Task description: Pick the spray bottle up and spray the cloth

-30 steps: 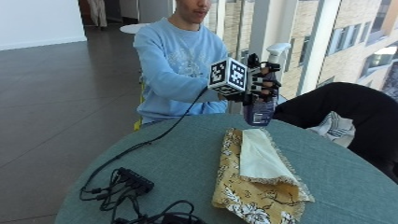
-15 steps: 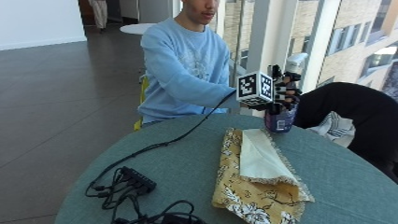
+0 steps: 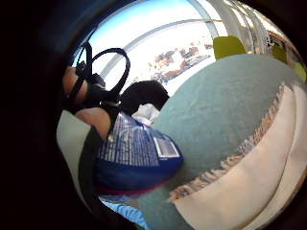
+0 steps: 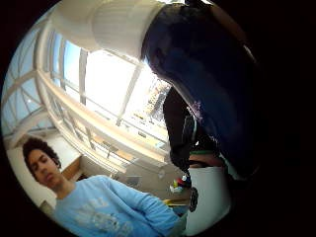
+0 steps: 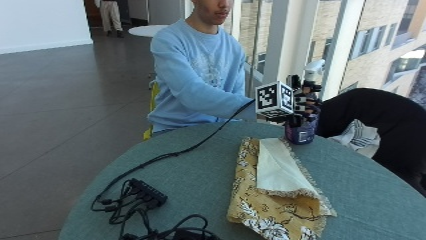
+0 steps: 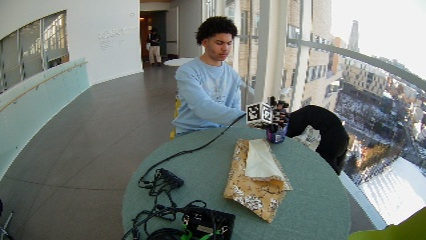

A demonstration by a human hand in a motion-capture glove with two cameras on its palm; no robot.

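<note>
My gloved right hand [image 5: 303, 102] grips a dark blue spray bottle [image 5: 301, 134] with a white spray head [image 5: 313, 67]. It holds the bottle upright at the far side of the round green table [image 5: 193, 170], with the base at or just above the tabletop. Just in front of the bottle lies a folded yellow floral cloth [image 5: 276, 192], its cream lining turned up. In the little finger side palm view the bottle's blue label [image 3: 136, 151] is close against the palm, beside the cloth's fringed edge [image 3: 249, 177]. The thumb side palm view shows the bottle's dark body [image 4: 207, 79] and white neck [image 4: 118, 24].
A black power strip with tangled cables [image 5: 140, 197] lies at the table's near left, and a cable runs from it to the hand. A chair draped with a dark jacket [image 5: 379, 120] stands right of the table. A black device [image 6: 208, 222] sits at the near edge.
The hand has carried the bottle to the right, from in front of the person's chest to the far end of the cloth, and slightly lower. The cloth has not moved.
</note>
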